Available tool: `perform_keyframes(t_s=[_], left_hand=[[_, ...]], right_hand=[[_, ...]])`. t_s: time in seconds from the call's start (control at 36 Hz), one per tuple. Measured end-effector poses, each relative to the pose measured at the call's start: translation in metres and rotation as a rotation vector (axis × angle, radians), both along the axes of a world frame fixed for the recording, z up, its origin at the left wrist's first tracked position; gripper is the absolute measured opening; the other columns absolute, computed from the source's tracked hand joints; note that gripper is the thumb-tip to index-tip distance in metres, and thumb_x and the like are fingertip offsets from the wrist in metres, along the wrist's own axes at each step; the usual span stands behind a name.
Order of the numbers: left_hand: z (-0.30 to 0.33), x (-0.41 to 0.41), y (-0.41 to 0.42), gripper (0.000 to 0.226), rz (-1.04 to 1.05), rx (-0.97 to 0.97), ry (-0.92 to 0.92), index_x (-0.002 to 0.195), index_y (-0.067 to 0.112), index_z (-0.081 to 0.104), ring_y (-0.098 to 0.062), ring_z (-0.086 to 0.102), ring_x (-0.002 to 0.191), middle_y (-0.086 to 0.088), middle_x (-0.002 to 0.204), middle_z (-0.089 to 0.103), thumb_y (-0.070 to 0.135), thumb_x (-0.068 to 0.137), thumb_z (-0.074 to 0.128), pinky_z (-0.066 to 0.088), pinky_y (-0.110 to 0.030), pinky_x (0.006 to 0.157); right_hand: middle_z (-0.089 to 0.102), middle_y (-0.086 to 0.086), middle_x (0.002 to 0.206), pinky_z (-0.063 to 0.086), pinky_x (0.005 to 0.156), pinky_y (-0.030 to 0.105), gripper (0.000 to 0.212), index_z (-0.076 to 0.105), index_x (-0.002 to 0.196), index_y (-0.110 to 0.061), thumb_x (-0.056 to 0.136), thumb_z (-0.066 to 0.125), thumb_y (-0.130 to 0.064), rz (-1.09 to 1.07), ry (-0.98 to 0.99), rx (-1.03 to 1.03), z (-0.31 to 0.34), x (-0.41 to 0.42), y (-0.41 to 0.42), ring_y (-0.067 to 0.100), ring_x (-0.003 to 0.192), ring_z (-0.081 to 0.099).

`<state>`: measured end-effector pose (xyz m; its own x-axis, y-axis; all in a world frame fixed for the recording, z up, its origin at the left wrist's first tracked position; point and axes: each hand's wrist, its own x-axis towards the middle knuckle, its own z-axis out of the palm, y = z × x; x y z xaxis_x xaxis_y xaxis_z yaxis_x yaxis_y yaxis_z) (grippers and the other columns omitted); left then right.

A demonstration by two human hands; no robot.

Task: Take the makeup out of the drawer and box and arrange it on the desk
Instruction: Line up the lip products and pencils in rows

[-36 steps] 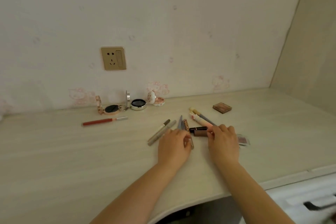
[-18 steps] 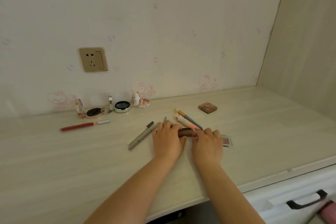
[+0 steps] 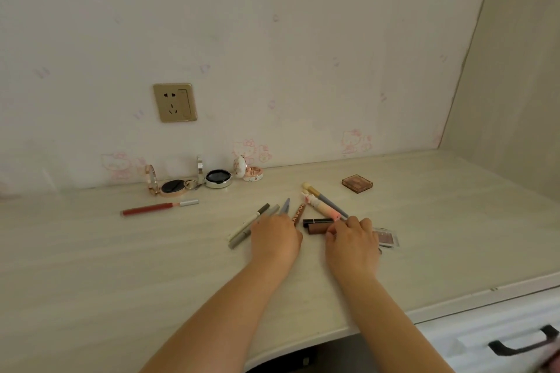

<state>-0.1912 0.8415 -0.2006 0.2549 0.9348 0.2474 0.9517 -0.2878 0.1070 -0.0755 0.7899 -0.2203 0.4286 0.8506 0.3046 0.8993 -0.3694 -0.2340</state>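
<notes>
Fingers of the left hand [image 3: 275, 238] lie flat and loosely spread, palm down on the counter [image 3: 91, 257], covering the near ends of two grey pencils [image 3: 251, 225], a blue pencil [image 3: 285, 206] and a patterned brown pencil [image 3: 298, 214]. Whether they grip any, I cannot tell. Right hand [image 3: 353, 244] fingers curl at the end of a dark brown tube [image 3: 318, 225], touching it; a pink tube [image 3: 322, 206] lies just beyond, a clear blush compact [image 3: 388, 238] just right of them. Well beyond the fingers, three open compacts [image 3: 216, 178] line the wall
</notes>
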Motion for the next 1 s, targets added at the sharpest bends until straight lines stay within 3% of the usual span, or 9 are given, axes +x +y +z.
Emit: perform_keyframes(t_s=[0.08, 0.19, 0.31, 0.42, 0.56, 0.67, 0.86, 0.94, 1.0], left_hand=[[0.002, -0.008, -0.002, 0.037, 0.020, -0.010, -0.117, 0.123, 0.015, 0.055, -0.025, 0.059, 0.107, -0.006, 0.115, 0.065, 0.035, 0.095, 0.041, 0.044, -0.033, 0.085], [0.008, -0.020, -0.008, 0.030, 0.029, -0.105, -0.488, 0.106, 0.017, 0.063, -0.025, 0.062, 0.101, -0.003, 0.103, 0.069, 0.035, 0.094, 0.043, 0.049, -0.033, 0.083], [0.011, -0.036, -0.023, 0.024, -0.004, -0.183, -0.806, 0.110, 0.020, 0.065, -0.015, 0.061, 0.105, 0.005, 0.114, 0.067, 0.030, 0.094, 0.050, 0.041, -0.022, 0.084], [0.005, -0.065, -0.029, 0.014, -0.022, -0.235, -0.928, 0.102, 0.023, 0.067, -0.011, 0.064, 0.091, 0.007, 0.091, 0.069, 0.026, 0.091, 0.058, 0.042, -0.015, 0.072], [0.002, -0.118, -0.032, 0.021, -0.030, -0.190, -0.726, 0.107, 0.029, 0.067, -0.007, 0.065, 0.091, 0.010, 0.097, 0.071, 0.035, 0.089, 0.058, 0.051, -0.026, 0.084], [-0.004, -0.157, -0.031, 0.032, 0.000, -0.098, -0.587, 0.118, 0.028, 0.058, -0.005, 0.062, 0.093, 0.012, 0.111, 0.064, 0.043, 0.090, 0.054, 0.052, -0.028, 0.084], [-0.015, -0.236, -0.019, 0.050, 0.168, 0.209, -0.465, 0.127, 0.019, 0.047, -0.019, 0.048, 0.115, -0.003, 0.130, 0.042, 0.031, 0.083, 0.068, 0.047, -0.029, 0.084], [-0.022, -0.263, -0.009, 0.046, 0.014, 0.326, -0.221, 0.117, 0.028, 0.059, -0.023, 0.052, 0.107, -0.001, 0.119, 0.056, 0.031, 0.074, 0.076, 0.052, -0.035, 0.074], [-0.026, -0.272, -0.008, 0.028, -0.088, 0.321, -0.113, 0.103, 0.033, 0.066, -0.018, 0.053, 0.098, 0.009, 0.102, 0.063, 0.042, 0.077, 0.066, 0.048, -0.032, 0.068]], right_hand=[[0.057, 0.001, 0.114, 0.035, 0.087, 0.033, 0.029, 0.062, 0.111, -0.019, 0.096, 0.040, -0.033, 0.011, 0.018, 0.060, 0.000, -0.003, -0.001, 0.024, 0.108, 0.044], [0.066, 0.005, 0.100, 0.038, 0.078, 0.036, 0.019, 0.069, 0.094, -0.014, 0.091, 0.054, -0.026, 0.072, 0.125, 0.272, 0.000, -0.019, 0.001, 0.028, 0.098, 0.050], [0.065, 0.004, 0.106, 0.036, 0.089, 0.032, 0.020, 0.070, 0.099, -0.014, 0.093, 0.054, -0.024, 0.235, 0.365, 0.325, 0.004, -0.045, 0.007, 0.025, 0.106, 0.049], [0.064, 0.003, 0.093, 0.040, 0.077, 0.030, 0.022, 0.070, 0.093, -0.018, 0.095, 0.050, -0.027, 0.357, 0.728, 0.270, 0.012, -0.076, 0.014, 0.020, 0.092, 0.056], [0.064, -0.007, 0.081, 0.039, 0.067, 0.016, 0.015, 0.067, 0.086, -0.020, 0.093, 0.054, -0.024, 0.481, 0.901, 0.228, 0.018, -0.116, 0.022, 0.007, 0.079, 0.057], [0.061, -0.004, 0.083, 0.041, 0.060, 0.017, 0.009, 0.055, 0.096, -0.017, 0.096, 0.049, -0.023, 0.557, 0.959, 0.180, 0.016, -0.153, 0.028, 0.010, 0.071, 0.059], [0.070, -0.002, 0.092, 0.048, 0.076, 0.030, 0.018, 0.062, 0.102, -0.025, 0.091, 0.054, -0.038, 0.695, 0.486, 0.024, 0.010, -0.191, 0.045, 0.018, 0.088, 0.062], [0.068, -0.009, 0.103, 0.041, 0.074, 0.025, 0.020, 0.062, 0.106, -0.031, 0.091, 0.053, -0.041, 0.761, 0.286, 0.025, 0.007, -0.202, 0.048, 0.012, 0.099, 0.061], [0.067, -0.012, 0.105, 0.035, 0.071, 0.022, 0.021, 0.062, 0.107, -0.031, 0.091, 0.053, -0.040, 0.816, 0.227, 0.058, 0.006, -0.203, 0.046, 0.008, 0.100, 0.060]])
